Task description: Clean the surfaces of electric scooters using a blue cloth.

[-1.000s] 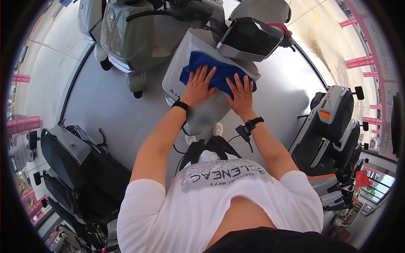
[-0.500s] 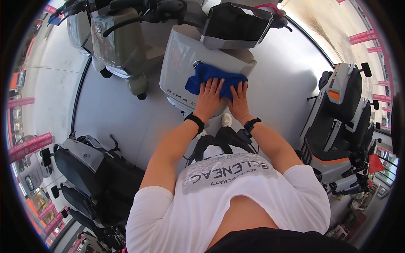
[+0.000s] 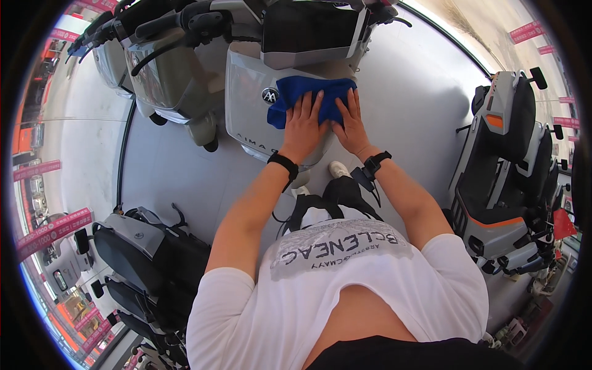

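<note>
A crumpled blue cloth (image 3: pixel 313 89) lies against the pale grey front panel of an electric scooter (image 3: pixel 242 92). My left hand (image 3: pixel 303 123) presses on its lower middle, fingers stretched out and a little apart. My right hand (image 3: pixel 351 125) rests beside it, its fingers flat on the right part of the cloth. Both palms reach below the cloth's lower edge, close to each other. Just left of the cloth a round dark emblem (image 3: pixel 270 95) is uncovered. Above it sits the scooter's dark display housing (image 3: pixel 311 31).
More pale scooters (image 3: pixel 157 74) stand at the upper left, handlebars (image 3: pixel 203 24) jutting across. Black-seated scooters (image 3: pixel 126 250) line the lower left; grey ones with orange trim (image 3: pixel 493 203) stand at right. My white shoe (image 3: pixel 338 169) is on the grey floor below the panel.
The cloth and both hands have shifted up and rightward over the panel, leaving the emblem fully exposed on the left. The whole view has also moved somewhat. Both hands stay flat on the cloth.
</note>
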A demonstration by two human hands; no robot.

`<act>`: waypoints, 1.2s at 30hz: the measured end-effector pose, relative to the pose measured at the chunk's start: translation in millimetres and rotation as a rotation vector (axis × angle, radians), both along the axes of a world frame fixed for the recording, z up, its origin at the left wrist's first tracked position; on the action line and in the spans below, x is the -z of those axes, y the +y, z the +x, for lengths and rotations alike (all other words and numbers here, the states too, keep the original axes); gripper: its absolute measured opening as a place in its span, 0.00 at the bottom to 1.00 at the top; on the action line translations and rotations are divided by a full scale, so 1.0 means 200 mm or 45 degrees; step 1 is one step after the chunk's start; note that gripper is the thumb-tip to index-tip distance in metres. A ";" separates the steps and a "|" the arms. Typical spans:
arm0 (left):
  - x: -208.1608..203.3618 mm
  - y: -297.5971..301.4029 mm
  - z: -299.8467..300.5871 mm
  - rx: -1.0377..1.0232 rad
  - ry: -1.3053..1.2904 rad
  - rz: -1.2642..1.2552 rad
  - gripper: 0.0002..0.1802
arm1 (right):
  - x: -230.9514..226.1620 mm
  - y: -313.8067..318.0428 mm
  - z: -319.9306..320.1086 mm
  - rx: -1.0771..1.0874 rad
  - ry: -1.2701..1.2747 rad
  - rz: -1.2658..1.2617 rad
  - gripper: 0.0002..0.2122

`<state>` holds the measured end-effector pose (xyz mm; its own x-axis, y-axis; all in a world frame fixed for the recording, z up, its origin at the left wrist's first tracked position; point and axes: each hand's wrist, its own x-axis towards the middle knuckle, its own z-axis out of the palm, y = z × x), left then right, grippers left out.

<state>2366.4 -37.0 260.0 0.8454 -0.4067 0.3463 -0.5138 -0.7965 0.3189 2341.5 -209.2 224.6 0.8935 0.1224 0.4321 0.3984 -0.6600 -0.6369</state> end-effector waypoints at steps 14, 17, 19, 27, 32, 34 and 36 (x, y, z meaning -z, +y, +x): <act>-0.27 -0.29 0.17 -0.317 -0.090 0.307 0.37 | -0.16 -0.33 0.63 -0.465 0.537 0.519 0.21; -0.27 -0.37 0.19 -0.322 -0.090 0.314 0.36 | -0.06 -0.38 0.71 -0.447 0.401 0.236 0.20; -0.26 -0.43 0.23 -0.285 -0.088 0.304 0.35 | 0.00 -0.42 0.74 -0.365 0.274 0.170 0.21; -0.28 -0.38 0.25 -0.151 0.019 0.285 0.30 | -0.02 -0.31 0.56 -0.239 0.676 0.839 0.23; -0.26 -0.35 0.10 -0.106 -0.044 0.247 0.31 | -0.09 -0.18 0.28 -0.062 0.500 1.069 0.27; -0.20 -0.34 0.04 -0.136 -0.026 0.305 0.34 | -0.07 -0.13 0.22 -0.034 0.442 1.113 0.30; -0.16 -0.31 0.01 -0.101 -0.017 0.304 0.34 | -0.01 -0.09 0.17 -0.018 0.423 1.065 0.32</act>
<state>2368.9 -99.1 291.8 0.8740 -0.4105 0.2601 -0.4493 -0.8865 0.1107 2375.6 -227.4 226.1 0.9890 -0.1043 0.1049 0.1130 0.0747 -0.9908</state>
